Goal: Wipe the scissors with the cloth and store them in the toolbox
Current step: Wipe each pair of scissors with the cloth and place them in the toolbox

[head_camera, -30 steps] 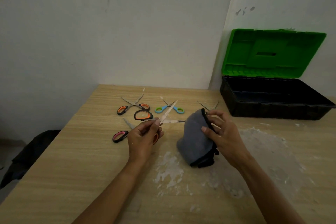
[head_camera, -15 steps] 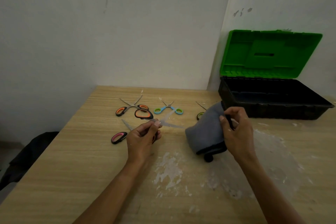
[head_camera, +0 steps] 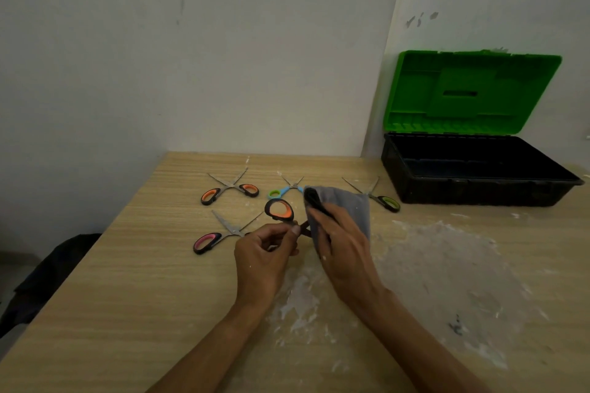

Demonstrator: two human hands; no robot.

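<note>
My left hand [head_camera: 266,257] grips a pair of scissors with black-and-orange handles [head_camera: 280,210]; one handle loop sticks up above my fingers. My right hand [head_camera: 343,247] holds a grey cloth [head_camera: 346,206] folded over the blades, which are hidden inside it. Four more pairs lie open on the wooden table [head_camera: 134,281]: orange-handled scissors [head_camera: 230,190], pink-handled scissors [head_camera: 220,234], blue-handled scissors [head_camera: 285,190] partly behind the cloth, and green-handled scissors [head_camera: 378,198]. The toolbox [head_camera: 472,191] stands open at the back right, with a black base and a raised green lid.
White powder smears [head_camera: 440,268] cover the table's right and middle near side. A dark bag or chair [head_camera: 48,277] sits below the table's left edge. Walls close off the back and right.
My right hand has brought the cloth leftwards from near the toolbox and wrapped it over the blades of the scissors in my left hand. The left hand stayed roughly where it was.
</note>
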